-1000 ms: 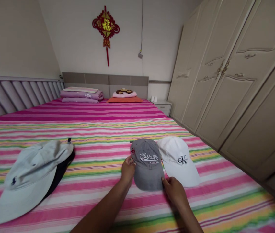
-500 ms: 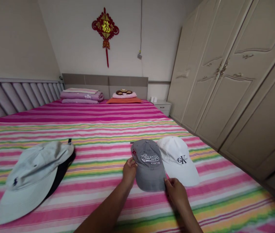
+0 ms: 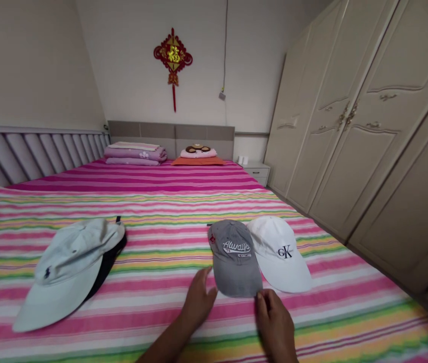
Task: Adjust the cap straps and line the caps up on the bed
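A grey baseball cap (image 3: pixel 235 269) with white lettering lies on the striped bed, its brim toward me. To its right a white baseball cap (image 3: pixel 280 254) with black letters lies partly behind it. My right hand (image 3: pixel 276 322) pinches the lower right corner of the grey brim between thumb and fingers. Just left of that brim is my left hand (image 3: pixel 198 300), with fingers apart and holding nothing. Farther left, a pale grey-green cap (image 3: pixel 72 259) with a small dark emblem rests over a black cap (image 3: pixel 110 264), most of which is hidden.
A striped sheet (image 3: pixel 153 322) covers the near bed. Folded purple bedding (image 3: pixel 134 155) and an orange pillow (image 3: pixel 198 161) sit by the headboard (image 3: pixel 141 132). On the right stand a nightstand (image 3: pixel 257 171) and a tall wardrobe (image 3: pixel 350 126); a slatted radiator (image 3: pixel 40 154) lines the left.
My left hand has let go of the grey cap's left side and dropped down toward me, fingers spreading. My right hand stays at the brim's right corner. The view has shifted slightly.
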Motion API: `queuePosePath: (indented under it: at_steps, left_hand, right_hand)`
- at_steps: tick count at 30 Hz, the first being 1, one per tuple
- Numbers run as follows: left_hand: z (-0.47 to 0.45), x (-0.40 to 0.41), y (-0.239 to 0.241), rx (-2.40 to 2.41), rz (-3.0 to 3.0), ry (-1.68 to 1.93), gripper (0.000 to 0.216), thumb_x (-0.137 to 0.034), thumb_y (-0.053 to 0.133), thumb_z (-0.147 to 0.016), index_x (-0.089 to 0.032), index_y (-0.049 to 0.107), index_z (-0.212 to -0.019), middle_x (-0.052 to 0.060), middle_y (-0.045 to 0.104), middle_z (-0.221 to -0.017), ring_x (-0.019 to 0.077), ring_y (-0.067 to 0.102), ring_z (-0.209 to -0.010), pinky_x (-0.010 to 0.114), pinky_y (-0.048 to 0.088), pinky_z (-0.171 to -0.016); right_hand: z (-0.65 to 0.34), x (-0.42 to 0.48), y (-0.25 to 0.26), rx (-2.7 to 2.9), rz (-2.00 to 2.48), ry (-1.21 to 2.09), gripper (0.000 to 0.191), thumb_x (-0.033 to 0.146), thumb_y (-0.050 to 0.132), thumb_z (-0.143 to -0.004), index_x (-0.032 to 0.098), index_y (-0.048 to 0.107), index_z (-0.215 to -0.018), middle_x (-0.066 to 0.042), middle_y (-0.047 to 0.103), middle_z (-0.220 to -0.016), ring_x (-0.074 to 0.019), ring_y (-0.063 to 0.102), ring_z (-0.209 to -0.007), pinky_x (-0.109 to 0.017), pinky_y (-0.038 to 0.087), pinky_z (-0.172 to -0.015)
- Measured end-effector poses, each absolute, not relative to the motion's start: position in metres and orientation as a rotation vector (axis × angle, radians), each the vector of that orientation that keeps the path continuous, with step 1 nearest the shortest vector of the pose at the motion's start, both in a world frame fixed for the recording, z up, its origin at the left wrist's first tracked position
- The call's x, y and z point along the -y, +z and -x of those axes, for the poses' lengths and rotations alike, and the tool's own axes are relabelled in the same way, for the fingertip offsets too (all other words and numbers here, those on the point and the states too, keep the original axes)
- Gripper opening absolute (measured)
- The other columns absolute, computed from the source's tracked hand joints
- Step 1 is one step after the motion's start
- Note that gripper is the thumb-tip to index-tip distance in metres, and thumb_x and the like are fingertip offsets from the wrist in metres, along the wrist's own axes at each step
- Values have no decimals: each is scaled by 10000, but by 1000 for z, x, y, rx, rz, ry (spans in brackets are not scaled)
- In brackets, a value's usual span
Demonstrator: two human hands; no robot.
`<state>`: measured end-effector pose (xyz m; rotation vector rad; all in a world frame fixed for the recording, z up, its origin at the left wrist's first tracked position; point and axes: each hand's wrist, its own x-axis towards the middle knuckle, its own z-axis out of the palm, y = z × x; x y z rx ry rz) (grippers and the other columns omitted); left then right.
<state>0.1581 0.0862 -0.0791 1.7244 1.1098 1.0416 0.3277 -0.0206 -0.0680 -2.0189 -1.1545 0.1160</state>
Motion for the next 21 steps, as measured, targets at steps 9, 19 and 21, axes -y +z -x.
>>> queuePosePath:
  at_steps: [9,19,21]
  left_hand:
    - [-68,-24,-138,-717,-2707,1255,442,-273,506,-774,-244,431,-1208,94,577,-1149,182,504,-1098,284,456,-882]
    - [-19,-2,-147,-672,-2482,1044,331,-329,461,-801,-297,523,-1125,63,642,-1034,179,584,-964,280,482,-799]
    - [-14,8,-139,-754,-2253,1006,306,-340,473,-789,-295,569,-1076,71,640,-1022,199,576,-958,313,460,-816]
  right_hand:
    - [-258,30,-96,1678,1466,-242,133,208,399,-845,204,509,-773,-28,577,-687,-165,534,-656,-282,397,-635]
    - [-244,14,-96,1766,1644,-277,282,309,360,-871,209,470,-630,-18,555,-565,-170,536,-550,-270,352,-538]
    - [-243,15,-95,1787,1672,-270,292,338,361,-872,206,485,-644,-29,574,-584,-177,553,-574,-273,358,-558]
